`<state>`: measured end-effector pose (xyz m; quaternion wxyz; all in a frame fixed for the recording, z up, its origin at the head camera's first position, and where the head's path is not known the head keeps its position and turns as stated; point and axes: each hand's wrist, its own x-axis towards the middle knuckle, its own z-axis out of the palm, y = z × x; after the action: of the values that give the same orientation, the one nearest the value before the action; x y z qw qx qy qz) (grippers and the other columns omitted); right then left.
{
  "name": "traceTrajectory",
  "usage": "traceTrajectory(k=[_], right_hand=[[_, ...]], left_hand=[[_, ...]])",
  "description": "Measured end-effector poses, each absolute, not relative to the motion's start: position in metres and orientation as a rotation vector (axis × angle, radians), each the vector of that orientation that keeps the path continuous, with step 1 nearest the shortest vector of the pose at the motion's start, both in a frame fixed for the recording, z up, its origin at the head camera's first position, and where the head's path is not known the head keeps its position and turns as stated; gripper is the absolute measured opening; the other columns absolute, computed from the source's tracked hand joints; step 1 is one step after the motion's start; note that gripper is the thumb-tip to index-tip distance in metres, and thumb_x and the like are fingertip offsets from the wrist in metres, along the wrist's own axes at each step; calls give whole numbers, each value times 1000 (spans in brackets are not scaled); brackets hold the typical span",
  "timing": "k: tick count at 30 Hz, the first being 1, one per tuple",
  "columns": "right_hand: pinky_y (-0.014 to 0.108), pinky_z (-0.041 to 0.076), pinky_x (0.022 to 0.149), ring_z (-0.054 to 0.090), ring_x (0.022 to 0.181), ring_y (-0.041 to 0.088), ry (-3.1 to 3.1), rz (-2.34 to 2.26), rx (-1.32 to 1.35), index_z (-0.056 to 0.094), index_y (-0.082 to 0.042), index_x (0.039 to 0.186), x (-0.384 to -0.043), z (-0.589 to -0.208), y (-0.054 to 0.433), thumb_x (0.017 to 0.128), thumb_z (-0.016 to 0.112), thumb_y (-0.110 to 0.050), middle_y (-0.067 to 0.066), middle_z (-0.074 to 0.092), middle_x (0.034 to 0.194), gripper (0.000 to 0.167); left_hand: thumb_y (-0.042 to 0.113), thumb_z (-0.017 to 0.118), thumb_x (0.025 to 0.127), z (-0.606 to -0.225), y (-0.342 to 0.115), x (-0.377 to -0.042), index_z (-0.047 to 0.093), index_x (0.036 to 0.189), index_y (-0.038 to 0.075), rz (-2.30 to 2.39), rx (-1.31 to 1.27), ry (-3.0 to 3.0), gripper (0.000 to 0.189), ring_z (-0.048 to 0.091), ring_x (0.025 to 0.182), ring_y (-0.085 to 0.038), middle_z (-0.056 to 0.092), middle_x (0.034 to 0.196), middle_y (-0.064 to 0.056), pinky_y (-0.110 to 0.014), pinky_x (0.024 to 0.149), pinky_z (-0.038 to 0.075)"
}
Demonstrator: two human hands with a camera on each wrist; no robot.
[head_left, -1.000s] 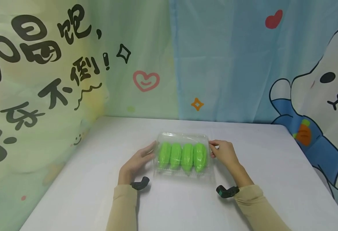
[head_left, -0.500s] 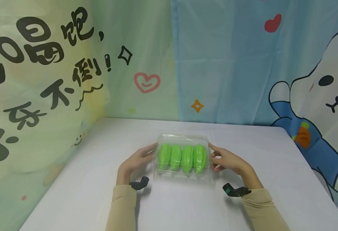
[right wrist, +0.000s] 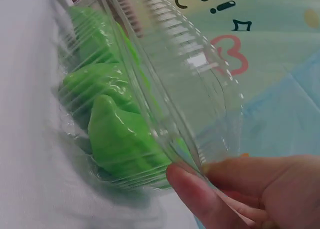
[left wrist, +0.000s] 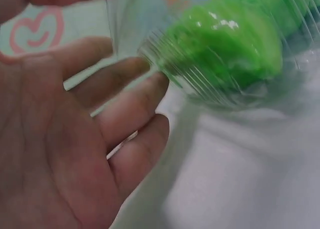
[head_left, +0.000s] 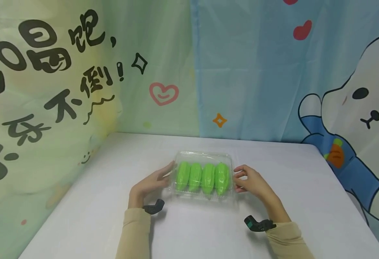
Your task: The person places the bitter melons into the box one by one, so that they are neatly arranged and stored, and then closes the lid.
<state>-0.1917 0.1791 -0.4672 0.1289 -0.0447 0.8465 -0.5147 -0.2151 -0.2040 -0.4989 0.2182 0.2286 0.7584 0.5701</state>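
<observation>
A clear plastic clamshell box (head_left: 203, 155) sits on the table with several glossy green, elongated, lumpy pieces (head_left: 208, 178) in a row inside. Their tips taper to a point in the right wrist view; their kind is unclear. At the box's left side, my left hand (head_left: 150, 184) has its fingers nearly straight against the plastic, palm facing it in the left wrist view. On the opposite side my right hand (head_left: 254, 182) pinches the box's rim (right wrist: 172, 146) between thumb (right wrist: 197, 196) and fingers. The lid lies over the base; whether the rims are parted at that corner I cannot tell.
A white-covered table (head_left: 189, 233) spreads around the box. Behind it hangs a printed curtain (head_left: 241, 72) with hearts, lettering and a cartoon animal. Each wrist wears a small black camera, such as the right one (head_left: 259, 223).
My right wrist swung outward to the right, then came slightly back, with its fingers shifting along the box's right edge. The left hand and the box have stayed nearly in place.
</observation>
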Motion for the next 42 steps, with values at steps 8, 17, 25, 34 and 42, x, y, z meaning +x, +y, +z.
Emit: traceTrajectory(k=[8,17,25,34,42], right_hand=[[38,59,79,65,101,31,2546,-1333,-248,52,1,126,-184,-459,182,89,64,-15,24,56,127,42],[41,56,83,60,108,32,2439,-1310,-369,42,-2,138,-177,-452,194,85,70,-19,22,58,124,63],[30,56,76,65,89,16,2365,-1340,-316,31,-2,146,-175,-454,190,83,72,-18,15,61,111,77],[29,60,78,68,89,17,2232,-1495,-206,19,-8,152,-167,-458,182,85,70,-11,19,54,112,84],[31,60,76,70,84,17,2262,-1588,-38,26,-2,147,-159,-464,175,85,70,-9,17,62,105,76]], left_hand=[[7,64,87,-495,-210,-211,11,153,30,1577,597,2041,89,25,144,-26,12,161,6,-47,118,21],[18,66,89,-464,-206,-207,15,154,19,1252,598,2287,82,43,134,-31,39,150,-12,-43,108,41],[24,68,86,-460,-206,-202,20,152,25,1244,495,2357,82,40,137,-28,51,142,-6,-47,110,38],[20,67,87,-468,-198,-185,36,147,10,1445,241,2302,68,59,119,-27,57,135,-14,-43,102,48],[24,69,85,-469,-192,-167,68,108,3,1513,-28,2306,32,69,89,-15,75,91,-6,-41,97,50]])
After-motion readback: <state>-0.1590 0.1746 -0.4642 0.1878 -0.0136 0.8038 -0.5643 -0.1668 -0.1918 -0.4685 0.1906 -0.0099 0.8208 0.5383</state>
